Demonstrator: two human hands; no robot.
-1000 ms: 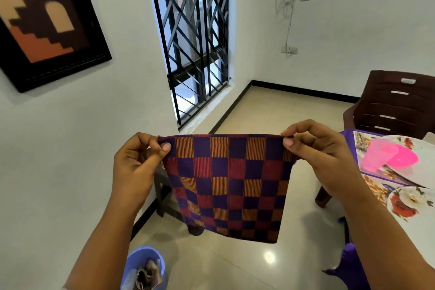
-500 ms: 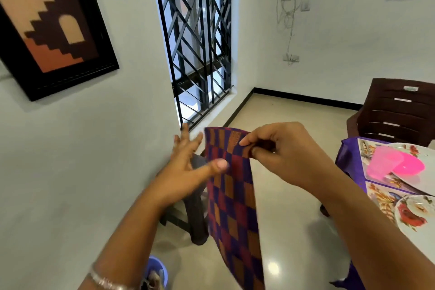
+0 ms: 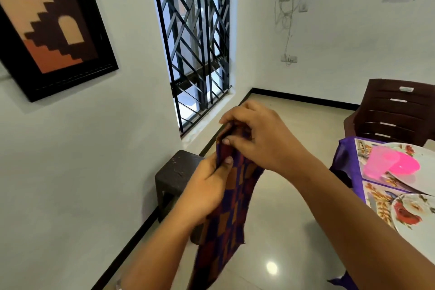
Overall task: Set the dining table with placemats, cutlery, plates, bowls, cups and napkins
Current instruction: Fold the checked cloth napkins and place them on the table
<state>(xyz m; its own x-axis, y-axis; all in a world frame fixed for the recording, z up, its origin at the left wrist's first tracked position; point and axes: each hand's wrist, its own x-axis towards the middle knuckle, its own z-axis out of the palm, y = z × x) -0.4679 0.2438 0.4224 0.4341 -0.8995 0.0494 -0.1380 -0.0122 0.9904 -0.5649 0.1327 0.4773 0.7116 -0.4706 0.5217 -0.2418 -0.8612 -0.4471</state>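
Where both hands' grip meets, checked napkin (image 3: 231, 207) hanging straight below.

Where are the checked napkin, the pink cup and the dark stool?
checked napkin (image 3: 231, 214), head view, on the hanging middle of the cloth.
pink cup (image 3: 382, 163), head view, on its side wall.
dark stool (image 3: 177, 169), head view, on its top.

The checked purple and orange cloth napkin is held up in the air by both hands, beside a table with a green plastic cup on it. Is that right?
Nearly. The head view shows the plastic cup is pink, not green. The checked purple and orange cloth napkin is indeed held in the air by the left hand and right hand, beside the table.
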